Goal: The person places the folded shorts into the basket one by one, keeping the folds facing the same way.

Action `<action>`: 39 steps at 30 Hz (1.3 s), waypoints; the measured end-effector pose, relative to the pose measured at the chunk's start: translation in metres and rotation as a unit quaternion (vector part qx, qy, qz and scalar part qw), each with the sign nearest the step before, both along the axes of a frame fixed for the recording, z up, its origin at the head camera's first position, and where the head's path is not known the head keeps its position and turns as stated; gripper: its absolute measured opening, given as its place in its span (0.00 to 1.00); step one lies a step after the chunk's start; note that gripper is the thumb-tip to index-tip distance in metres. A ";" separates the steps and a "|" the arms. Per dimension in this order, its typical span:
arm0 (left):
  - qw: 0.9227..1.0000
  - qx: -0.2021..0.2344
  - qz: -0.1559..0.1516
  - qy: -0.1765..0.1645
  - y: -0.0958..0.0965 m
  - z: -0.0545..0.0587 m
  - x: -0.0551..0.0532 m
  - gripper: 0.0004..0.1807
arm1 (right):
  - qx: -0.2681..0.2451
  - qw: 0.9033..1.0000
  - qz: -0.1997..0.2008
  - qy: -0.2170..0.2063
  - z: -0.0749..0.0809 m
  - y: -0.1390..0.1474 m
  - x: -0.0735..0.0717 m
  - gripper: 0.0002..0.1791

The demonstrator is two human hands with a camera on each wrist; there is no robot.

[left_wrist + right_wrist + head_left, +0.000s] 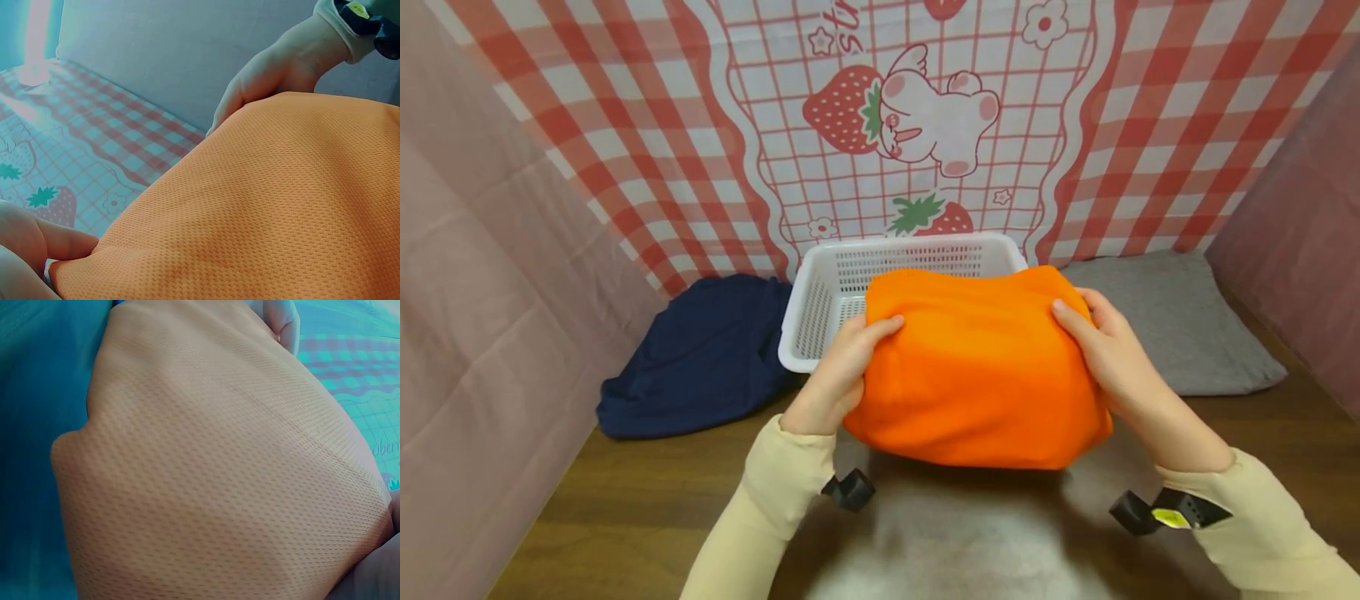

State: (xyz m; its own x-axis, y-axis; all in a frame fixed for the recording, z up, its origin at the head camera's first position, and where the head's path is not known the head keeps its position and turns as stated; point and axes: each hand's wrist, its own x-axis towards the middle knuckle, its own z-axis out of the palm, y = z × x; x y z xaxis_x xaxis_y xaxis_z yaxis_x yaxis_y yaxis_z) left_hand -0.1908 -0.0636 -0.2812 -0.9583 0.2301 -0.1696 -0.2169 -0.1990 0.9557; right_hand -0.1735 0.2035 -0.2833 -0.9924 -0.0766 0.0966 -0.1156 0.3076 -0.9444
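Observation:
An orange piece of cloth (970, 375), folded into a bundle, is held up in front of a white plastic basket (808, 333). My left hand (842, 362) grips its left edge, thumb on the near face. At the upper right edge my right hand (1108, 350) pinches it the same way. Up close in the left wrist view, the orange cloth (250, 206) shows a fine mesh weave. The right wrist view is mostly filled by the same orange cloth (219, 462). Fingers behind the fabric are largely hidden, as is the basket's front right part.
Left of the basket lies a folded navy cloth (700, 358) on the wooden table (625, 508). A folded grey cloth (1180, 325) lies to the right. Behind stands a red-checked strawberry-print curtain (940, 125), with plain pinkish fabric (490, 250) at the sides.

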 end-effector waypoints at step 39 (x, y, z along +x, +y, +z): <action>0.999 -0.014 0.051 -0.015 -0.017 0.023 -0.039 0.18 | 0.052 0.993 0.009 -0.106 0.033 -0.013 -0.057 0.40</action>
State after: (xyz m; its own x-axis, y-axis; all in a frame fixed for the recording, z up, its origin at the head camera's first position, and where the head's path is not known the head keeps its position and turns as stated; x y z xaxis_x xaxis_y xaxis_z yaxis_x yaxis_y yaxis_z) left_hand -0.2298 -0.0805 -0.2586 -0.9710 0.1268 -0.2026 -0.2247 -0.1952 0.9547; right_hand -0.2306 0.1901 -0.2507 -0.9880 -0.0922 -0.1238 0.0763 0.4052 -0.9111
